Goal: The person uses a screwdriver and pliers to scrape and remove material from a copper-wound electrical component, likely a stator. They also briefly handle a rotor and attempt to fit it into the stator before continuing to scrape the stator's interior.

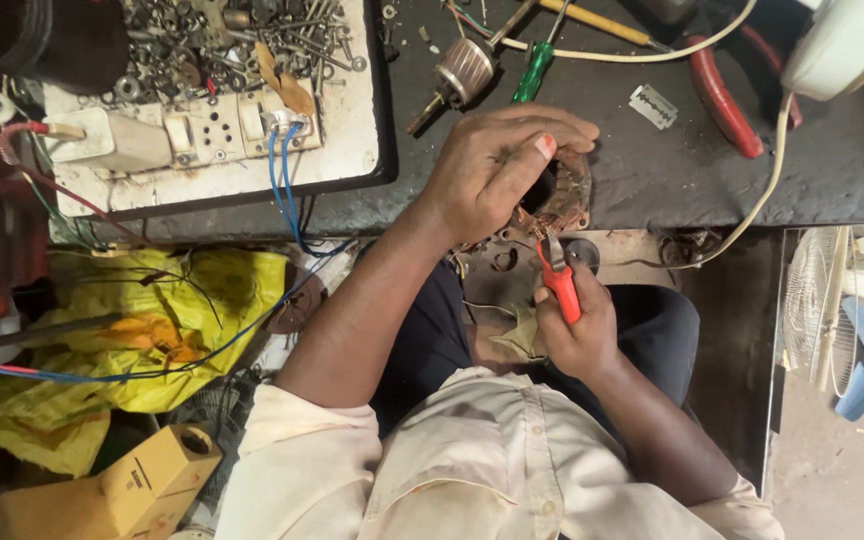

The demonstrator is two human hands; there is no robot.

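Left hand (492,165) clenched over copper-wound stator (564,200), right hand (577,325) grasping red-handled cutters (559,280); green screwdriver (532,72), razor blade (654,106) nearby.

The person wears a pale cream shirt (492,470) of light woven cloth, creased across the chest. A placket runs down its front with small light buttons. Its sleeves are rolled or cut short: the left sleeve (287,425) ends in a folded cuff above the elbow, left of the placket, and the right sleeve (742,510) ends likewise, right of it. Both forearms are bare, as are the left hand (497,165) and right hand (577,325). Above the shirt, dark navy trousers (667,325) cover the legs.
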